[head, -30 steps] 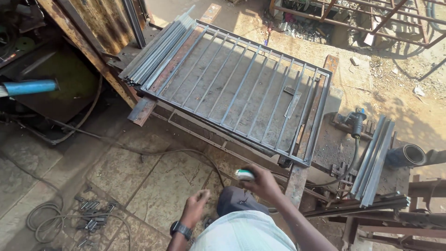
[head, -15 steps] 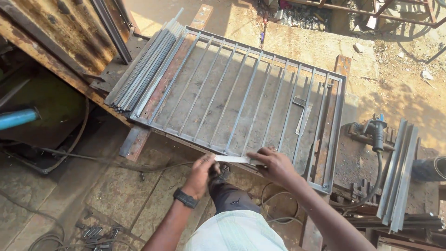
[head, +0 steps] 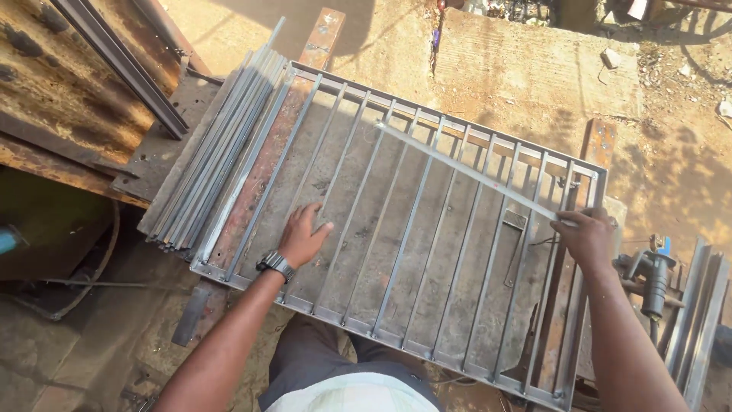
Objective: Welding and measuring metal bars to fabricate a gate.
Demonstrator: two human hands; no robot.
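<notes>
A rectangular steel grille frame [head: 457,131] with several upright bars lies flat on a rusty work surface. My left hand [head: 303,235], with a black wristwatch, rests fingers apart on the bars near the frame's lower left. My right hand [head: 585,236] grips one end of a long flat steel strip [head: 463,170]. The strip lies diagonally across the bars, running up and left from my hand toward the frame's far side.
A bundle of steel angle bars [head: 217,156] lies along the frame's left edge. An angle grinder [head: 653,278] and more steel bars [head: 701,320] sit at the right. Corrugated rusty sheet [head: 69,91] fills the upper left. Sandy ground lies beyond.
I have come close over the frame. My left hand has moved onto the bars, and my right hand now holds the long strip laid diagonally across the grille.
</notes>
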